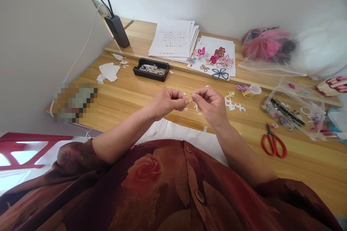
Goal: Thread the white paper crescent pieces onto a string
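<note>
My left hand (166,104) and my right hand (211,105) meet above the wooden table (130,104), fingertips pinched close together. Between them is a tiny white piece (188,100), too small to make out well. Small white paper crescents (196,107) lie scattered on the wood just below my fingers. More of these cut-outs (231,105) lie in a cluster to the right of my right hand, and neither hand touches them.
Behind my hands lie stacked sheets of punched paper (173,39), a sheet of coloured paper flowers (214,57) and a black tray of beads (151,69). Red-handled scissors (274,142) and a clear bag of supplies (294,110) are at right. A grey partition (48,43) stands at left.
</note>
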The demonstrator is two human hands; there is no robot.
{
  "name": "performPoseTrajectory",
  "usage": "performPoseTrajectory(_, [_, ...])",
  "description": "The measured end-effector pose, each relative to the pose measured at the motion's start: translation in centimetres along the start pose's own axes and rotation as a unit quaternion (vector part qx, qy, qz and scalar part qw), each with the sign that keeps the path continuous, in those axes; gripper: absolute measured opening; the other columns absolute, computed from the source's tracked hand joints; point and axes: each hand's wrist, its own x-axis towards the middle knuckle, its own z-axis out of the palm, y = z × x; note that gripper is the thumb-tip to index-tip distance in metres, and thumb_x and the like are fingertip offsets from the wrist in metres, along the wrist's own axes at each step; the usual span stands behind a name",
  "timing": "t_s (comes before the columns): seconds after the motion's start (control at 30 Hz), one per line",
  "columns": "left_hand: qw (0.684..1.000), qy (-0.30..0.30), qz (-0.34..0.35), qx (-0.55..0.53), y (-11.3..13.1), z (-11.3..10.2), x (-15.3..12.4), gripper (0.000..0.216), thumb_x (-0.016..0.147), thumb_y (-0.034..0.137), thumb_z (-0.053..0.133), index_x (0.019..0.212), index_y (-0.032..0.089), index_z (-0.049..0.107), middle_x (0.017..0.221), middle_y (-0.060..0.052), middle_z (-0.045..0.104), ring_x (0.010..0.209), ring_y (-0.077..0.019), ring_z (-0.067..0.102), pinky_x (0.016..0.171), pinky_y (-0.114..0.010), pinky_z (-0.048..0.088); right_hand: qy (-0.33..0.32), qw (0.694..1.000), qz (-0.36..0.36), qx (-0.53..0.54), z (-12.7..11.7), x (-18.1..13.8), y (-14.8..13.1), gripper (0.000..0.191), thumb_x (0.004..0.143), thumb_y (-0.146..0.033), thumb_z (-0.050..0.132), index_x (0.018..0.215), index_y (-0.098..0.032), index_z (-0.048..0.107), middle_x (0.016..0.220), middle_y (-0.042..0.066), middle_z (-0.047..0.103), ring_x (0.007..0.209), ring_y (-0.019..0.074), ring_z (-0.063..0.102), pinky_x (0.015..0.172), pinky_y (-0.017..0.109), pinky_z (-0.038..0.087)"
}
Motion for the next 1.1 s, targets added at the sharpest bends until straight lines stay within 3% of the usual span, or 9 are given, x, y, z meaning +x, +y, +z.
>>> performPoseTrajectory(0.17, [0.999, 0.027, 0.002, -0.046, 0.0, -0.1, 0.1, 0.029, 0.062, 0.035, 0.092, 0.068, 0.015, 0.071, 0.064, -0.002, 0.066, 0.060, -0.0098, 0.056, 0.062, -0.026, 0.046, -0.031, 0.991, 0.096, 0.087, 0.8, -0.3, 0.9, 0.028, 0.073, -0.044, 0.089, 0.075, -0.021, 0.072, 0.060, -0.005, 0.061, 0.044, 0.0060, 0.043, 0.041, 0.023, 0.031])
performPoseTrajectory(0.33, [0.994, 0.082, 0.046, -0.050, -0.3, -0.2, 0.2, 0.027, 0.064, 0.033, 0.090, 0.069, 0.014, 0.071, 0.065, -0.001, 0.067, 0.060, -0.0095, 0.057, 0.063, -0.026, 0.047, -0.056, 0.989, 0.111, 0.078, 1.5, -1.2, 1.0, 0.027, 0.076, -0.042, 0.087, 0.074, -0.020, 0.072, 0.064, -0.002, 0.067, 0.045, 0.0075, 0.051, 0.043, 0.023, 0.040])
performPoseTrajectory(0.43, [0.991, 0.110, 0.068, -0.026, -0.6, -0.2, 0.3, 0.024, 0.066, 0.032, 0.087, 0.070, 0.015, 0.071, 0.067, -0.001, 0.068, 0.061, -0.0100, 0.057, 0.063, -0.026, 0.047, -0.055, 0.995, 0.080, 0.019, 1.6, -1.8, 0.7, 0.020, 0.080, -0.037, 0.084, 0.077, -0.020, 0.074, 0.064, -0.001, 0.067, 0.049, 0.0095, 0.053, 0.046, 0.025, 0.043])
performPoseTrajectory(0.53, [0.990, 0.120, 0.079, 0.016, -0.6, -0.3, 0.3, 0.021, 0.067, 0.031, 0.084, 0.071, 0.015, 0.072, 0.067, -0.001, 0.069, 0.062, -0.0106, 0.058, 0.063, -0.025, 0.046, -0.032, 0.997, 0.003, -0.076, 1.5, -2.2, 0.0, 0.012, 0.085, -0.031, 0.079, 0.081, -0.021, 0.075, 0.068, 0.000, 0.070, 0.056, 0.0114, 0.056, 0.052, 0.026, 0.045])
performPoseTrajectory(0.63, [0.990, 0.110, 0.065, 0.054, -0.4, -0.3, 0.2, 0.019, 0.065, 0.030, 0.083, 0.070, 0.015, 0.072, 0.066, -0.001, 0.068, 0.061, -0.0106, 0.057, 0.059, -0.024, 0.042, -0.005, 0.988, -0.075, -0.135, 1.2, -2.4, -0.9, 0.008, 0.088, -0.026, 0.075, 0.081, -0.023, 0.074, 0.072, 0.000, 0.072, 0.059, 0.0120, 0.057, 0.055, 0.027, 0.046])
performPoseTrajectory(0.73, [0.993, 0.083, 0.046, 0.071, -0.3, -0.3, 0.1, 0.019, 0.065, 0.031, 0.083, 0.070, 0.016, 0.072, 0.067, -0.002, 0.069, 0.059, -0.0105, 0.056, 0.056, -0.024, 0.039, 0.003, 0.987, -0.091, -0.135, 0.8, -2.2, -1.6, 0.008, 0.089, -0.026, 0.074, 0.080, -0.024, 0.073, 0.071, -0.001, 0.070, 0.059, 0.0121, 0.055, 0.054, 0.027, 0.044])
performPoseTrajectory(0.9, [0.998, 0.022, 0.029, 0.058, -0.1, -0.2, -0.2, 0.019, 0.066, 0.030, 0.085, 0.070, 0.016, 0.073, 0.066, -0.003, 0.068, 0.060, -0.0109, 0.056, 0.057, -0.024, 0.040, -0.004, 0.998, -0.044, -0.055, 0.3, -1.1, -1.4, 0.011, 0.084, -0.030, 0.079, 0.077, -0.023, 0.074, 0.069, -0.001, 0.069, 0.060, 0.0120, 0.056, 0.057, 0.027, 0.046])
performPoseTrajectory(1.1, [1.000, 0.012, 0.019, -0.009, -0.1, -0.4, -0.1, 0.024, 0.066, 0.033, 0.089, 0.070, 0.015, 0.073, 0.066, -0.002, 0.067, 0.061, -0.0106, 0.058, 0.061, -0.025, 0.045, -0.032, 0.989, 0.117, 0.083, 0.4, -0.2, 0.2, 0.027, 0.071, -0.042, 0.090, 0.073, -0.021, 0.073, 0.061, -0.004, 0.063, 0.044, 0.0075, 0.047, 0.042, 0.024, 0.036])
